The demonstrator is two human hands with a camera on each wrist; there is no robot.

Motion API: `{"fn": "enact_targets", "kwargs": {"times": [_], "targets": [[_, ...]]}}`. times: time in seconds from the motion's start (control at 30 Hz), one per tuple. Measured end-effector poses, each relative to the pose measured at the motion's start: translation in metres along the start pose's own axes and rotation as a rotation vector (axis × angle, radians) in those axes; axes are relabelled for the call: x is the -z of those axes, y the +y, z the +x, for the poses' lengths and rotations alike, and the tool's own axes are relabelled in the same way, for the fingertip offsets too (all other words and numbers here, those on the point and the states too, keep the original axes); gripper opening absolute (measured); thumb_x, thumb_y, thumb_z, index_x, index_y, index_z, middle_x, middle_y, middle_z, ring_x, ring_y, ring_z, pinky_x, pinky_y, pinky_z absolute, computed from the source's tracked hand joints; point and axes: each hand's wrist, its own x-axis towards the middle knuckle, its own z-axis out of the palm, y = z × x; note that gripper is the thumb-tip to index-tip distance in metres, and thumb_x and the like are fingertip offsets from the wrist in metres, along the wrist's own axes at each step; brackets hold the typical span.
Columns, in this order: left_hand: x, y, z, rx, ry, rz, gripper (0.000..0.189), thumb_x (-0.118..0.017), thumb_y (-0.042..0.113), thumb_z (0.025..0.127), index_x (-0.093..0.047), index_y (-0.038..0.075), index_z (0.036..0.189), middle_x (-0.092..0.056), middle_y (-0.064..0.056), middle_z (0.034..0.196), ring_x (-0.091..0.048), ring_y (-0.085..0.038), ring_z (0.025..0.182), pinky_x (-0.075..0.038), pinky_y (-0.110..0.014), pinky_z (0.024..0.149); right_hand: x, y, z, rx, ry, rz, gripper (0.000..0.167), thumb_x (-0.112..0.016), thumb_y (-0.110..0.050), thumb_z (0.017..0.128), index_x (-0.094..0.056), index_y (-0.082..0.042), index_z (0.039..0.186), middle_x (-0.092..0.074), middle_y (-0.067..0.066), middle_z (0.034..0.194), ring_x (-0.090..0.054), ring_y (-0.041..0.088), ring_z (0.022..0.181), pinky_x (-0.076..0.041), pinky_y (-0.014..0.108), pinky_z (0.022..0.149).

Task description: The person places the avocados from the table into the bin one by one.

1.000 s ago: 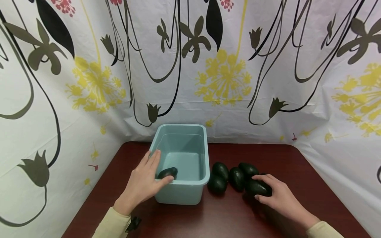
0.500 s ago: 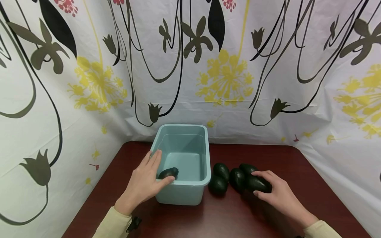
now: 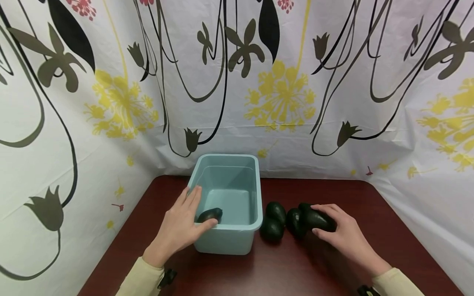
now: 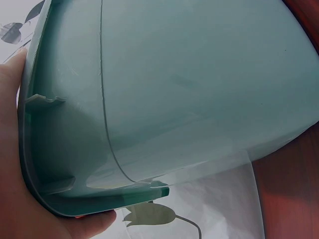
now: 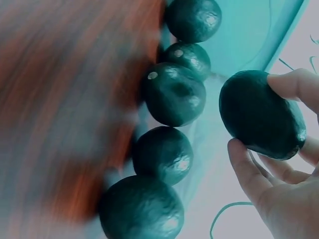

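right hand [image 3: 346, 230] has risen slightly, curved fingers [image 5: 245, 167] pinching an avocado [image 3: 321, 220].

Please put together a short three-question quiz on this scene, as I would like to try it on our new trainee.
1. True or false: in the head view, an avocado lies inside the bin.

2. Multiple choice: what does the right hand hold?
A) a sleeve
B) another avocado
C) the table's edge

3. Fill in the blank: the left hand rests on the bin's ____.

Key:
1. True
2. B
3. rim
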Motion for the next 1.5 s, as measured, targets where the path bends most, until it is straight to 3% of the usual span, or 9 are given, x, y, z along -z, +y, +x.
{"fn": "enact_targets", "kwargs": {"times": [0.17, 0.57, 0.87, 1.23, 1.5], "targets": [[-0.001, -0.001, -0.001, 0.001, 0.003, -0.002, 0.103, -0.051, 0.079, 0.087, -0.03, 0.008, 0.159, -0.031, -0.007, 0.162, -0.026, -0.034, 0.148, -0.049, -0.059, 0.092, 0.004, -0.004, 0.004, -0.013, 0.002, 0.003, 0.06, -0.087, -0.034, 0.081, -0.061, -0.035, 0.136, -0.057, -0.019, 0.125, -0.056, 0.007, 0.108, -0.05, 0.026, 0.079], [-0.002, -0.002, -0.002, -0.017, 0.025, -0.004, 0.102, -0.053, 0.077, 0.088, -0.03, 0.008, 0.159, -0.033, -0.009, 0.161, -0.027, -0.034, 0.148, -0.05, -0.059, 0.092, 0.004, -0.015, 0.015, 0.025, 0.058, 0.038, 0.059, -0.087, -0.033, 0.081, -0.061, -0.041, 0.134, -0.059, -0.02, 0.125, -0.056, 0.0, 0.105, -0.043, 0.013, 0.078], [-0.002, -0.001, -0.002, -0.008, 0.014, 0.001, 0.103, -0.052, 0.078, 0.087, -0.029, 0.008, 0.159, -0.031, -0.007, 0.162, -0.027, -0.034, 0.148, -0.049, -0.059, 0.093, 0.004, -0.022, 0.022, 0.034, 0.054, 0.076, 0.06, -0.086, -0.035, 0.081, -0.061, -0.038, 0.136, -0.057, -0.019, 0.129, -0.057, 0.002, 0.098, -0.05, 0.021, 0.068], [-0.002, -0.001, -0.001, -0.014, 0.023, 0.002, 0.102, -0.052, 0.077, 0.088, -0.03, 0.008, 0.159, -0.034, -0.009, 0.161, -0.028, -0.035, 0.147, -0.05, -0.059, 0.091, 0.004, -0.035, 0.03, 0.051, 0.066, 0.148, 0.06, -0.085, -0.036, 0.082, -0.059, -0.041, 0.136, -0.059, -0.019, 0.128, -0.061, 0.003, 0.1, -0.053, 0.02, 0.072], [-0.001, -0.001, -0.001, -0.009, 0.024, -0.001, 0.102, -0.053, 0.078, 0.087, -0.032, 0.007, 0.158, -0.033, -0.009, 0.161, -0.028, -0.034, 0.147, -0.05, -0.06, 0.09, 0.001, -0.044, 0.039, 0.069, 0.081, 0.205, 0.06, -0.086, -0.034, 0.081, -0.062, -0.034, 0.136, -0.062, -0.017, 0.127, -0.064, 0.006, 0.095, -0.054, 0.023, 0.073]]}}
